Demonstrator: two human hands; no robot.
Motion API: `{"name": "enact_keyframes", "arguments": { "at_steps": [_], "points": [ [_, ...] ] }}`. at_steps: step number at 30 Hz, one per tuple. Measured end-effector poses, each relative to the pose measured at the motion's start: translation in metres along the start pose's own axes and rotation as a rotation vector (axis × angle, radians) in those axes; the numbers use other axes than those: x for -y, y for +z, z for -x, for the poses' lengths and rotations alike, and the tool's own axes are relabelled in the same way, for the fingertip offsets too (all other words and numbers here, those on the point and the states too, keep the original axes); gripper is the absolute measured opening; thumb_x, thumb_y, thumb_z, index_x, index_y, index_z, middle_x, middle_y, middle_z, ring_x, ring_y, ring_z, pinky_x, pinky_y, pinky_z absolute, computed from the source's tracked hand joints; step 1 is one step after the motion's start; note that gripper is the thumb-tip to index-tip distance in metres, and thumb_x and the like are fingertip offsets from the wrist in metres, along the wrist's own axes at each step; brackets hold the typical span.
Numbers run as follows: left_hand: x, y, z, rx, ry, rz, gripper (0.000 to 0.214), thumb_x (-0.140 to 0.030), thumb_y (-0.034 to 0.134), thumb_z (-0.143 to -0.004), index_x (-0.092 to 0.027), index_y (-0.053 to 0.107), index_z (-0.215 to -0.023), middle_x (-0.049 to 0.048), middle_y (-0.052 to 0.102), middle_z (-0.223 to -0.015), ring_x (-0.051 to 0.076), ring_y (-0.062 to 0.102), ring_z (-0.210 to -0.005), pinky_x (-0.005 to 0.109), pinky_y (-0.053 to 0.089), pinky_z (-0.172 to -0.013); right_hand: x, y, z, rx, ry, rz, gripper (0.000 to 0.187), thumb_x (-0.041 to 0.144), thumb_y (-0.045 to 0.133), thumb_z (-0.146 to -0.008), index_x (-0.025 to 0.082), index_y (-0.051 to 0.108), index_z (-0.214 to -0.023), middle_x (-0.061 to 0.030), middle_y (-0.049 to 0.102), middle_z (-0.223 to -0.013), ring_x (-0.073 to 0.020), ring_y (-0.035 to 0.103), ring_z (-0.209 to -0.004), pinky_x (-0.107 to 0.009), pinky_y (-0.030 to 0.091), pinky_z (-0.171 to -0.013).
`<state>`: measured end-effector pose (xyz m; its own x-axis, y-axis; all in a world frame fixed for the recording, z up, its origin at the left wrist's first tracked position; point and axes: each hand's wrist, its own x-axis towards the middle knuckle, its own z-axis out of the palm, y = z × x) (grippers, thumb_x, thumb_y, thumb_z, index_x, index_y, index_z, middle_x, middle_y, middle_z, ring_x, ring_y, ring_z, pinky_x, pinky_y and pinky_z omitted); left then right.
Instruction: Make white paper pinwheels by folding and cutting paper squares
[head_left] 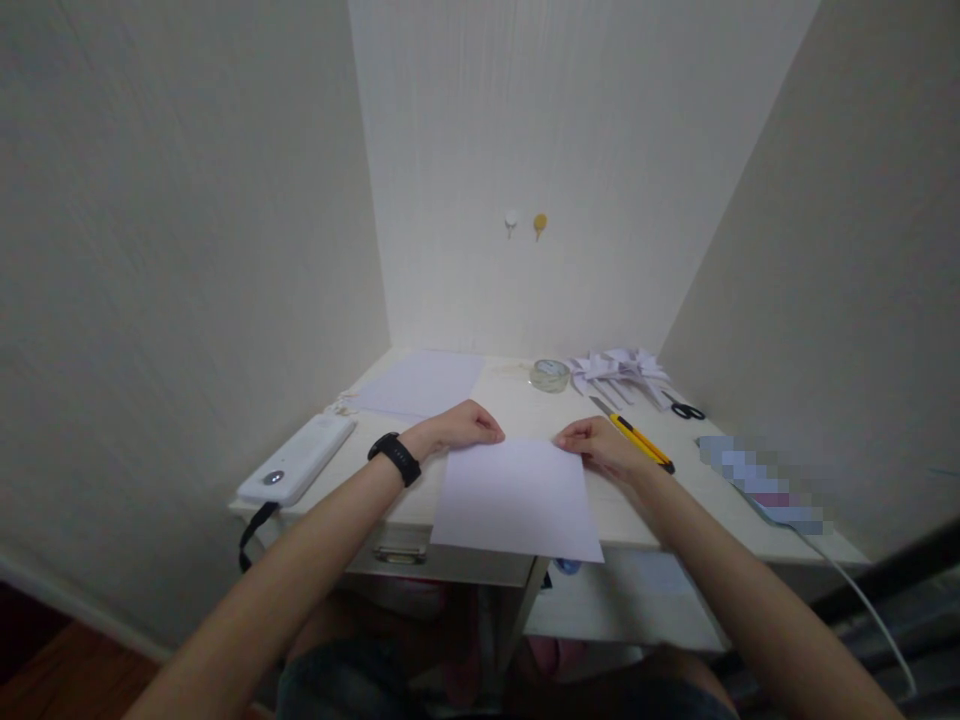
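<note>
A plain white sheet of paper (517,500) lies at the front of the white desk, its near edge hanging past the desk's front. At the sheet's far edge, my left hand (471,425) pinches the paper left of the middle; a black watch is on that wrist. My right hand (596,443) pinches the same far edge toward the right corner. Just beyond my right hand lies a yellow utility knife (637,440) with its blade out. A stack of white paper (420,383) rests at the back left.
Folded white paper pieces (619,370) are heaped at the back right beside a roll of clear tape (550,376). Black scissors (686,409) lie to their right. A white device (300,460) with a strap sits left; a phone (761,485) with a cable lies right. Walls surround the desk.
</note>
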<state>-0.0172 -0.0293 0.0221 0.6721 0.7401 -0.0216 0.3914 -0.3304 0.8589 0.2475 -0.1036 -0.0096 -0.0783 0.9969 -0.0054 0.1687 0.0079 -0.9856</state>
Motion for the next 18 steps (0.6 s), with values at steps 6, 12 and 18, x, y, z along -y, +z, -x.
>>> {"name": "enact_keyframes", "arguments": {
  "at_steps": [6,12,18],
  "points": [
    [0.006,-0.005,0.005,-0.005,-0.022,0.053,0.016,-0.028,0.077,-0.06,-0.014,0.076,-0.068,0.0063,0.071,-0.066,0.016,0.056,-0.062,0.028,0.04,-0.062,-0.014,-0.013,-0.006,-0.074,-0.08,0.115,0.035,0.045,0.081,-0.054,0.013,0.07,-0.064,-0.004,0.064,-0.06,-0.0134,0.051,-0.057,-0.029,0.037,-0.058],
    [0.013,-0.007,0.009,0.025,-0.041,0.078,0.016,-0.027,0.078,-0.059,-0.013,0.075,-0.066,0.0069,0.07,-0.063,0.015,0.056,-0.059,0.026,0.042,-0.058,-0.018,-0.017,-0.005,-0.069,-0.137,0.341,0.031,0.044,0.069,-0.067,0.014,0.069,-0.066,-0.003,0.061,-0.059,-0.0127,0.046,-0.055,-0.027,0.033,-0.053],
    [0.02,-0.023,0.028,0.078,-0.162,0.179,0.02,-0.032,0.08,-0.061,-0.014,0.075,-0.068,0.0085,0.071,-0.066,0.013,0.059,-0.056,0.024,0.047,-0.057,-0.025,-0.035,-0.001,-0.086,-0.119,0.365,0.033,0.048,0.067,-0.066,0.015,0.067,-0.064,-0.0021,0.059,-0.056,-0.0123,0.044,-0.052,-0.027,0.031,-0.05]
  ]
}}
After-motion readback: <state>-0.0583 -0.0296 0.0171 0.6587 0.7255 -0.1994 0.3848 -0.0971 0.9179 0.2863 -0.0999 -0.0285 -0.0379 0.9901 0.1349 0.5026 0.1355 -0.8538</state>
